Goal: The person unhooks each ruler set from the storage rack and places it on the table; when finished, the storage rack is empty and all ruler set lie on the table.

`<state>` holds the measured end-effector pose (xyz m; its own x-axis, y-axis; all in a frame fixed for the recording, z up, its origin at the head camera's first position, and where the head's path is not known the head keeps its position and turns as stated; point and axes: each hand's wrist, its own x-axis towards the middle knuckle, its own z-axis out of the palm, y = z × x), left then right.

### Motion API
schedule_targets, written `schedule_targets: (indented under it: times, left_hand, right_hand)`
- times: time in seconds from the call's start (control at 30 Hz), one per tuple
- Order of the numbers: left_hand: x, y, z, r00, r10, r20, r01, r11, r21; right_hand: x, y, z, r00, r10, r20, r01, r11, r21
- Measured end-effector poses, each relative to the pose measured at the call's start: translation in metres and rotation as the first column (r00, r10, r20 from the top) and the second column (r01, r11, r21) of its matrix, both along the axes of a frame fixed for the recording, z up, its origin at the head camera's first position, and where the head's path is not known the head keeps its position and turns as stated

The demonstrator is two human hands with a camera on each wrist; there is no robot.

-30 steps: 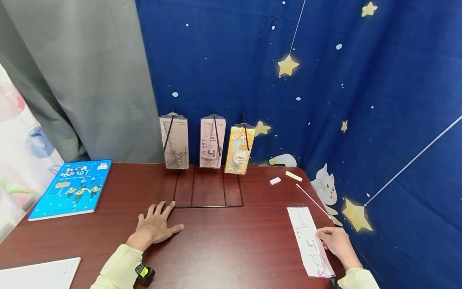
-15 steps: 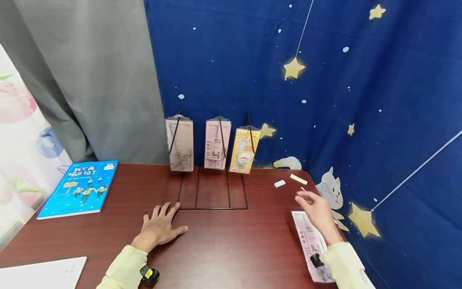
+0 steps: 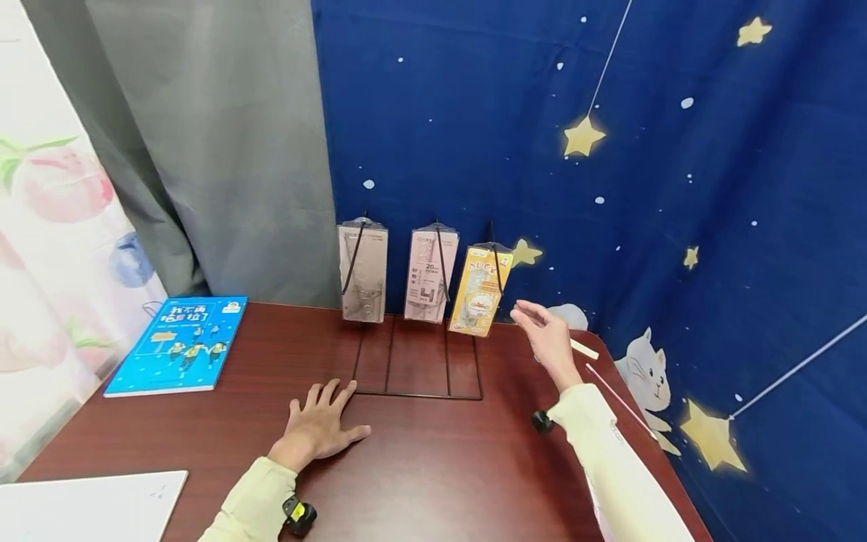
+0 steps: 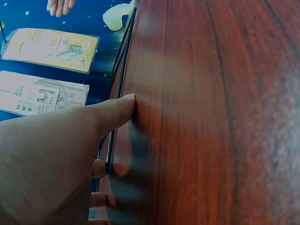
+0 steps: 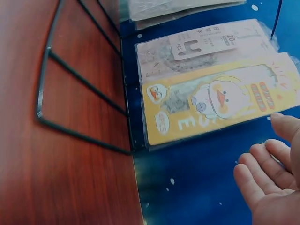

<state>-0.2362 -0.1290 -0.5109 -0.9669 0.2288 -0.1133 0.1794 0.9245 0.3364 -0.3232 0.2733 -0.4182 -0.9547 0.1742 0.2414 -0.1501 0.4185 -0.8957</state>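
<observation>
Your right hand point(image 3: 547, 340) is hovering with fingers released, just right of the yellow packet point(image 3: 480, 290) hanging on the wire rack point(image 3: 418, 391). Your left hand point(image 3: 323, 424) is lying flat, fingertips touching the rack's front edge. The pink packet point(image 3: 430, 276) is reading "20".

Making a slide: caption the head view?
Right hand reaches toward yellow packet on rack; left hand rests flat.

I note a blue book point(image 3: 177, 345) at the table's point(image 3: 420, 467) left rear, a white sheet point(image 3: 88, 506) at its near-left corner, and a grey curtain point(image 3: 217, 150) behind.
</observation>
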Motion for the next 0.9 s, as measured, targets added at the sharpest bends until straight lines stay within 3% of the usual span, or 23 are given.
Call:
schedule_targets:
  times: [0.33, 0.6, 0.9]
  left_hand:
    - [0.002, 0.008, 0.001, 1.0, 0.002, -0.001, -0.002, 1.0, -0.003]
    - [0.003, 0.009, 0.006, 1.0, 0.009, 0.001, -0.009, 1.0, -0.009]
    - [0.004, 0.003, 0.008, 1.0, 0.023, 0.009, -0.023, 1.0, -0.008]
  right_hand:
    - [-0.029, -0.015, 0.004, 0.999, 0.019, 0.025, -0.016, 0.994, -0.108]
    - [-0.035, -0.025, 0.005, 1.0, -0.012, -0.001, 0.012, 0.996, -0.094]
    - [-0.03, -0.035, 0.007, 0.997, 0.046, -0.055, -0.055, 0.981, -0.185]
